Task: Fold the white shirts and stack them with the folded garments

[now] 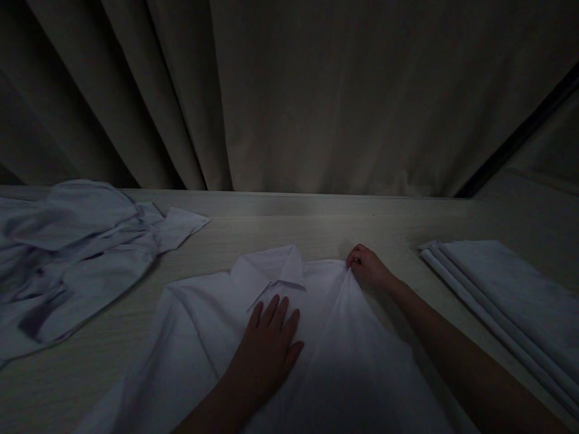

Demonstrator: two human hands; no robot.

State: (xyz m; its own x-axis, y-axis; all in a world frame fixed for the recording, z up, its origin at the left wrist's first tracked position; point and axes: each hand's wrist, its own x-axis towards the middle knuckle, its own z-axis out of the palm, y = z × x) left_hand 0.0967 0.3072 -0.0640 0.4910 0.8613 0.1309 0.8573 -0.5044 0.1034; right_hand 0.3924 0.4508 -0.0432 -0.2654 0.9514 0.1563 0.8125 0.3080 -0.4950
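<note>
A white collared shirt (pixel 199 325) lies spread front-up on the pale wooden table (pixel 316 229), collar toward the far edge. My left hand (pixel 270 343) rests flat on the shirt's chest just below the collar, fingers together and extended. My right hand (pixel 368 268) is at the shirt's right shoulder, fingers pinched on a fold of the fabric that it has drawn inward over the body. The scene is dim.
A heap of crumpled white shirts (pixel 72 253) lies at the left of the table. A stack of folded white shirts (pixel 506 295) sits at the right. A beige curtain (pixel 316 90) hangs behind the table's far edge.
</note>
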